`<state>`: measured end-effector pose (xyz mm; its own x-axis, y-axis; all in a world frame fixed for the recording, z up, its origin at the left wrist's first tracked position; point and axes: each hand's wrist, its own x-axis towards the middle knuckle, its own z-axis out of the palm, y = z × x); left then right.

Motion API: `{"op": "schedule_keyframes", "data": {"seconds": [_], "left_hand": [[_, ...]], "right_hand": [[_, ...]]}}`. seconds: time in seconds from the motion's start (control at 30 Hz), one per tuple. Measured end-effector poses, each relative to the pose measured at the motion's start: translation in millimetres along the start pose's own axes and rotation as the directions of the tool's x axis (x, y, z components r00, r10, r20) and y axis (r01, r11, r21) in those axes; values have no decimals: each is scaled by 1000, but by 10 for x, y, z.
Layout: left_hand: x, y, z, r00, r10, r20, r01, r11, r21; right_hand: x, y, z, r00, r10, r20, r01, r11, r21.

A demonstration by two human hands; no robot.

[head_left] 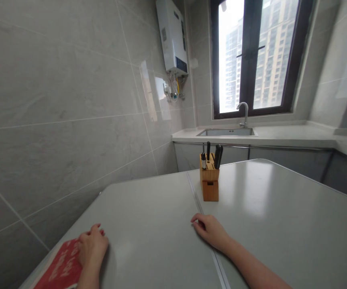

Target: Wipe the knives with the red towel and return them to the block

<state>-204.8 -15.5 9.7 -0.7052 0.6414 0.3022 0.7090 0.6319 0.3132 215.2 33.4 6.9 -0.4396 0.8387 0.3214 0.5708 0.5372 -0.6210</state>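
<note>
My left hand (92, 245) is on a piece of red fabric (62, 265) with white lettering, at the table's near left edge. Its fingers are curled, and a bit of red shows between them. Over the table's middle seam rests my right hand (209, 229), loosely bent, with a gap between thumb and fingers and nothing in it. Just beyond that hand a wooden knife block (211, 190) stands upright. Black-handled knives (218, 155) and a tool with a black and silver handle (203, 160) stick out of its top.
A pale folding table (149, 212) with a metal seam spreads before me. Behind it runs a white counter (288, 131) with a sink (227, 131) and tap (245, 112) below a window. A tiled wall (71, 100) borders the left side, with a water heater (172, 36) mounted high.
</note>
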Motion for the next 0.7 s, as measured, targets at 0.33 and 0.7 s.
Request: {"op": "schedule_keyframes", "data": {"seconds": [0.33,0.7], "left_hand": [[-502,882,-179,814,459,-357,-556,793,-249],[-1398,1456,-130,640,742,-200,-472,175,-864]], "right_hand": [[18,34,33,1000,6,-15,-5,1000,3],[18,46,43,999,-4,-32,5,1000,28]]}}
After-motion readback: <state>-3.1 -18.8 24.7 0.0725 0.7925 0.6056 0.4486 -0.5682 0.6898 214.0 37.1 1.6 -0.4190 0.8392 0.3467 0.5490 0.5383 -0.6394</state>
